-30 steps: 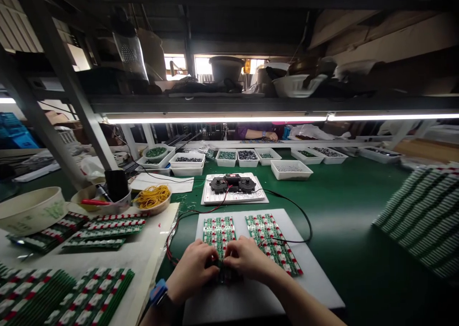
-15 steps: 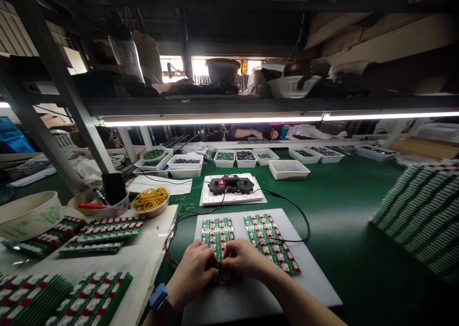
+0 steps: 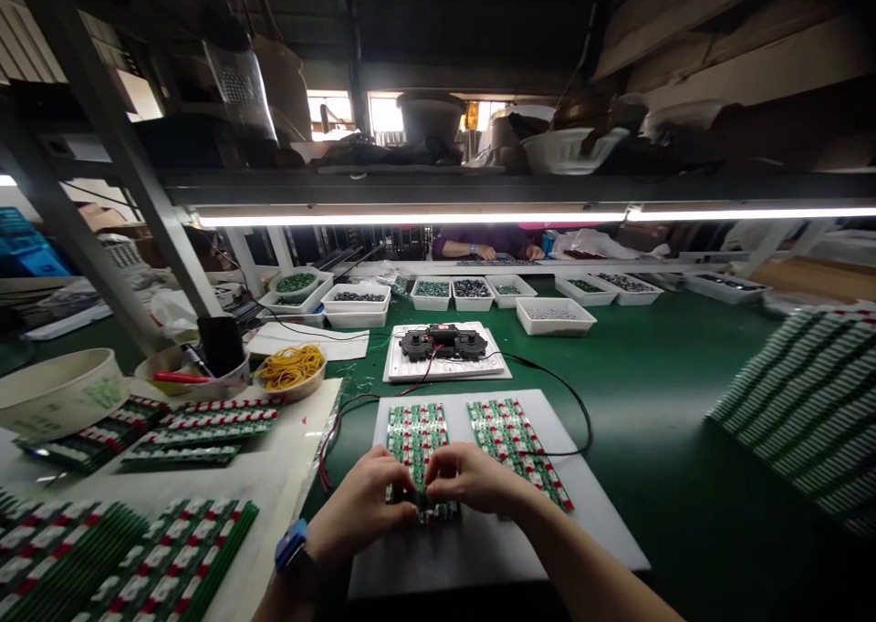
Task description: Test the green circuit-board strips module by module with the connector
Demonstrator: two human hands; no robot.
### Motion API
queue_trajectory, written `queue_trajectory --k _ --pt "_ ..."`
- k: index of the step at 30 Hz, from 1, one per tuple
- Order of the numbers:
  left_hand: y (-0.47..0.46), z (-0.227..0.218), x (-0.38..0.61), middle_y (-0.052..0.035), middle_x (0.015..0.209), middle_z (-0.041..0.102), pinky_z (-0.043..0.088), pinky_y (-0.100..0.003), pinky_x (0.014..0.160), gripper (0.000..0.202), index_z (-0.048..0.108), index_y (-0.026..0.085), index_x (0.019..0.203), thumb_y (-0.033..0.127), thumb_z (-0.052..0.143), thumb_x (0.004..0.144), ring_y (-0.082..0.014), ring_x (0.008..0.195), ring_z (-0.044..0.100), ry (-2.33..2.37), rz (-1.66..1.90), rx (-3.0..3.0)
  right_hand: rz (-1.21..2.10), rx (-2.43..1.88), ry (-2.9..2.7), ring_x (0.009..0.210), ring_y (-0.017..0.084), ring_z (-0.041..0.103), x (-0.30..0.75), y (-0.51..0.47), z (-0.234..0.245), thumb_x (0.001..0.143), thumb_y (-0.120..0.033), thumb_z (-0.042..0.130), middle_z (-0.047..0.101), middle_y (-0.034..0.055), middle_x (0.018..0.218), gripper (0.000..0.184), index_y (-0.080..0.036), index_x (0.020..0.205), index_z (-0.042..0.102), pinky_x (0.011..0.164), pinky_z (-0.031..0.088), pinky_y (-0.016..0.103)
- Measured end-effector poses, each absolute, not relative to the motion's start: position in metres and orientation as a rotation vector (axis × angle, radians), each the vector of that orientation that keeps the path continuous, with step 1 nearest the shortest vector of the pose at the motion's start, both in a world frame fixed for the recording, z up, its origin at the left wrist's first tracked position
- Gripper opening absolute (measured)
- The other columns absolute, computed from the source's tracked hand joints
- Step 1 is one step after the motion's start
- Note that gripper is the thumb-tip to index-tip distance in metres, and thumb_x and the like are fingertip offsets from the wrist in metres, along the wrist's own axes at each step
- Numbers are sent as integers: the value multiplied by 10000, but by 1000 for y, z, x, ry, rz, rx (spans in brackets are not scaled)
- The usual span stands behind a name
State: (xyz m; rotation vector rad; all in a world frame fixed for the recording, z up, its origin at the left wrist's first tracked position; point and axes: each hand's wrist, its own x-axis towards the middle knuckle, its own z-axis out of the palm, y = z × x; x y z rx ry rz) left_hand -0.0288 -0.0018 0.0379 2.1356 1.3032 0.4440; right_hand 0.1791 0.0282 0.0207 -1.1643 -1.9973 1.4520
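Note:
A green circuit board panel [image 3: 417, 423] with red and white parts lies on a pale board [image 3: 472, 558]. My left hand [image 3: 366, 505] rests at its lower left, thumb and fingers pinched. Close beside it, my right hand [image 3: 472, 479] pinches over the same panel. Whatever sits between the fingertips is too small and too covered to make out. To the right lies a second circuit board panel [image 3: 513, 435], with a thin dark lead crossing it toward my right wrist. Beyond both panels, a black device [image 3: 443, 344] with wires stands on a white tray.
Stacked circuit boards fill the left [image 3: 171, 558] and right [image 3: 808, 412] sides. Yellow rubber bands [image 3: 293, 367] sit in a bowl. White bins of small parts [image 3: 556, 316] line the back. A lit tube [image 3: 411, 218] hangs under the shelf. A co-worker's hands [image 3: 485, 252] show beyond.
Both hands stay over the left panel, with small shifts of the fingers. The view has tilted slightly, and the device's red lit display no longer shows clearly. The co-worker's hands have moved a little.

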Motion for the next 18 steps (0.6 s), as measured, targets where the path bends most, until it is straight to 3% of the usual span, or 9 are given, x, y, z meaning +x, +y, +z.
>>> queue_trajectory --k 6,18 --pt "-2 37 -26 16 800 635 390 -265 829 77 677 206 764 161 644 711 -188 913 508 1284 322 2179 1522 -1220 -2086 605 93 520 180 30 17 682 -149 714 585 -57 645 89 -178 765 695 523 353 172" --pt "-3 36 -23 16 772 630 398 -267 806 69 688 210 733 194 647 680 -199 920 511 1374 278 2132 1254 -1216 -2281 583 98 530 177 26 18 668 -148 732 605 -57 605 61 -181 717 720 522 348 179"
